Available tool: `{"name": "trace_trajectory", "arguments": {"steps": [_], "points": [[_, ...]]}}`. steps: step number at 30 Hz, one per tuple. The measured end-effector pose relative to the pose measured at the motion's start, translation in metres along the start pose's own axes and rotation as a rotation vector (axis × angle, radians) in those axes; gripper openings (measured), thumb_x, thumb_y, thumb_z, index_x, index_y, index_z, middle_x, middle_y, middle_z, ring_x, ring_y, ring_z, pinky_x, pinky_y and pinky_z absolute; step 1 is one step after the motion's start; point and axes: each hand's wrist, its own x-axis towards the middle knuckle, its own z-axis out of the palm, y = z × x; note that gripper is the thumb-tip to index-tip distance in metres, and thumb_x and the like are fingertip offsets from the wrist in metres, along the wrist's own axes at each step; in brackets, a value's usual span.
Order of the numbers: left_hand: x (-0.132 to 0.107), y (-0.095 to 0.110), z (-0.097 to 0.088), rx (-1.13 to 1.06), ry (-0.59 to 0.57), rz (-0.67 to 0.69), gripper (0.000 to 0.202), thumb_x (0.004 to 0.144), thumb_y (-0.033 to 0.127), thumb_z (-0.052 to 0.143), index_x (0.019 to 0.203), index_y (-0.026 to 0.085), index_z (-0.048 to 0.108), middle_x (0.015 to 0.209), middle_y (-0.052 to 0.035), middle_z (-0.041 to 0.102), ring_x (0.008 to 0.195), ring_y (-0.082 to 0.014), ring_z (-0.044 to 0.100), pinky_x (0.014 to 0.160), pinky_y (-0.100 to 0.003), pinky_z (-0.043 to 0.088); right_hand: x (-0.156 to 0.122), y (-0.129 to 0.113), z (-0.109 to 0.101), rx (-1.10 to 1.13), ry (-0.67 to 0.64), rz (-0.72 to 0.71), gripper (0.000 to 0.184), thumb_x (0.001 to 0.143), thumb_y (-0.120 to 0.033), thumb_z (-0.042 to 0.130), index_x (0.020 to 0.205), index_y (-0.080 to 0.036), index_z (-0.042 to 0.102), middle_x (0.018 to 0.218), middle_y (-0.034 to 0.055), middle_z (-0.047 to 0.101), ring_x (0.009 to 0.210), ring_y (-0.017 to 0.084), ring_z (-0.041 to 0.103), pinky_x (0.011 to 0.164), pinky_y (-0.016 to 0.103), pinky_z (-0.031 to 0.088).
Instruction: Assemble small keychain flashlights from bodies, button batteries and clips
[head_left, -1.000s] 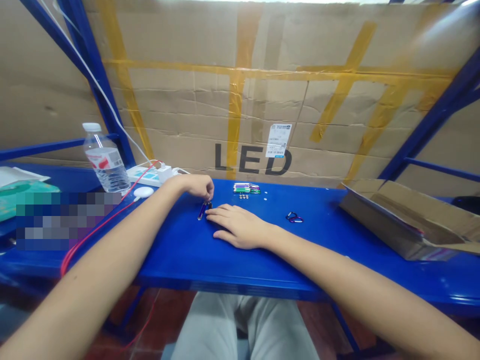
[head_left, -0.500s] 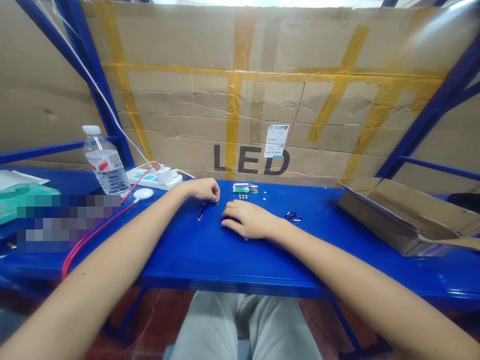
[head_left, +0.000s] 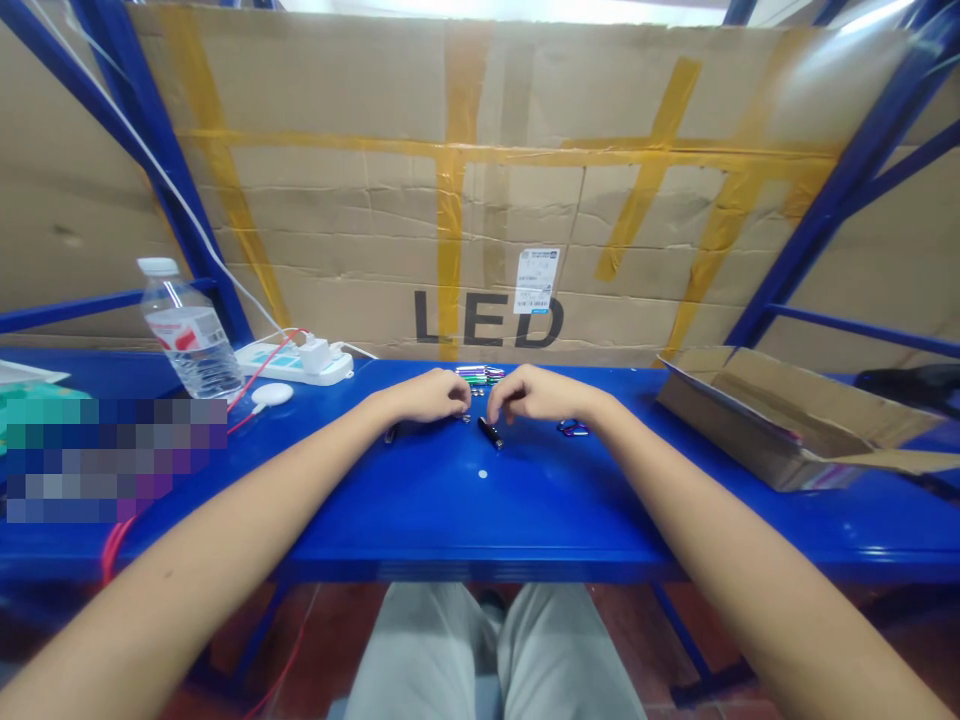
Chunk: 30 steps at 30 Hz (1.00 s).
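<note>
One huge brown cardboard panel (head_left: 337, 230), crossed with yellow tape and printed "LED", stands behind everything, its sides partly covered by blue metal posts. Before it, a glossy blue surface (head_left: 420, 525) runs out of view left and right. On its right sits an open, long brown cardboard box (head_left: 739, 430); a flap is cut off by the edge and its floor is hard to see. At far left a mosaic patch masks some objects. Near it stands a clear plastic bottle (head_left: 196, 345), beside a white plastic power strip (head_left: 330, 372).

The left hand (head_left: 429, 396) is curled, fingertips down beside tiny silvery pieces (head_left: 466, 418); whether it pinches any, I cannot tell. The right hand (head_left: 538, 392) bends its fingers downward by the upper end of a short black cylinder (head_left: 491, 433) lying aslant between the hands; contact is unclear. Several shiny coloured tubes (head_left: 472, 375) lie beyond, partly hidden by the right hand. Blurred purple-and-blue metal clips (head_left: 573, 428) lie near the right wrist. Nearest the front edge is a small whitish disc (head_left: 482, 474).
</note>
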Motion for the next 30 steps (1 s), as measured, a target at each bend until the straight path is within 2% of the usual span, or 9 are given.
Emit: {"name": "trace_trajectory", "arguments": {"steps": [3,6,8,10,12,15,18,22,30], "points": [[-0.007,-0.002,-0.015,0.078,0.028,-0.092,0.022,0.085,0.021,0.051,0.098,0.019,0.069,0.089,-0.0042,0.075,0.081,-0.0174,0.066,0.072,-0.026,0.045,-0.009,0.007,-0.016,-0.046,0.183,0.052,0.031,0.071,-0.008,0.048,0.086,-0.016,0.073,0.083,0.0028,0.073,0.072,0.015,0.063,0.069,0.027,0.049],[-0.017,-0.008,-0.035,0.269,-0.05,-0.241,0.021,0.082,0.025,0.056,0.096,0.017,0.07,0.099,-0.0099,0.074,0.084,-0.0214,0.067,0.071,-0.028,0.047,-0.016,0.019,-0.026,-0.199,0.265,0.198,0.027,0.071,-0.009,0.051,0.085,-0.015,0.072,0.082,0.0048,0.072,0.073,0.016,0.063,0.068,0.027,0.047],[-0.025,-0.011,-0.044,0.327,-0.161,-0.439,0.029,0.083,0.034,0.06,0.101,0.014,0.069,0.097,-0.0144,0.074,0.08,-0.0245,0.069,0.068,-0.031,0.051,-0.018,0.025,-0.027,-0.315,0.273,0.286,0.026,0.073,-0.01,0.053,0.089,-0.015,0.073,0.083,0.0057,0.072,0.075,0.017,0.063,0.068,0.026,0.045],[-0.031,-0.013,-0.049,0.232,-0.276,-0.638,0.038,0.085,0.041,0.059,0.108,0.011,0.066,0.089,-0.0162,0.073,0.071,-0.0257,0.07,0.063,-0.033,0.054,-0.018,0.026,-0.026,-0.37,0.245,0.329,0.025,0.076,-0.011,0.054,0.091,-0.016,0.073,0.083,0.0061,0.072,0.075,0.017,0.062,0.067,0.026,0.044],[-0.034,-0.012,-0.048,0.1,-0.348,-0.714,0.04,0.086,0.043,0.059,0.109,0.011,0.065,0.08,-0.0148,0.072,0.065,-0.025,0.07,0.06,-0.033,0.056,-0.016,0.024,-0.023,-0.38,0.212,0.335,0.023,0.078,-0.012,0.053,0.09,-0.015,0.073,0.083,0.0064,0.072,0.074,0.017,0.062,0.067,0.026,0.043],[-0.032,-0.01,-0.042,0.005,-0.385,-0.704,0.032,0.084,0.039,0.061,0.1,0.012,0.067,0.07,-0.0129,0.071,0.057,-0.0245,0.069,0.059,-0.033,0.058,-0.015,0.018,-0.019,-0.381,0.193,0.323,0.02,0.081,-0.014,0.054,0.089,-0.015,0.072,0.081,0.0066,0.071,0.072,0.017,0.061,0.065,0.027,0.041],[-0.028,-0.008,-0.036,0.036,-0.389,-0.697,0.02,0.08,0.031,0.062,0.083,0.012,0.067,0.066,-0.0145,0.072,0.052,-0.0247,0.068,0.058,-0.035,0.058,-0.014,0.014,-0.016,-0.39,0.185,0.312,0.018,0.082,-0.016,0.054,0.087,-0.016,0.072,0.078,0.0065,0.07,0.07,0.018,0.06,0.062,0.027,0.039],[-0.021,0.0,-0.028,0.08,-0.388,-0.634,0.016,0.079,0.026,0.061,0.068,0.014,0.064,0.068,-0.0156,0.074,0.057,-0.0235,0.07,0.06,-0.03,0.057,-0.014,0.011,-0.015,-0.402,0.183,0.316,0.018,0.082,-0.016,0.054,0.087,-0.016,0.072,0.078,0.0068,0.07,0.07,0.018,0.06,0.063,0.027,0.039],[-0.006,0.043,-0.001,0.047,-0.194,-0.595,0.022,0.088,0.021,0.057,0.105,0.01,0.063,0.079,-0.0154,0.075,0.055,-0.0216,0.071,0.058,-0.029,0.056,-0.015,0.009,-0.016,-0.386,0.202,0.296,0.016,0.082,-0.016,0.056,0.087,-0.016,0.072,0.083,0.0082,0.072,0.073,0.019,0.061,0.065,0.028,0.04]]}}
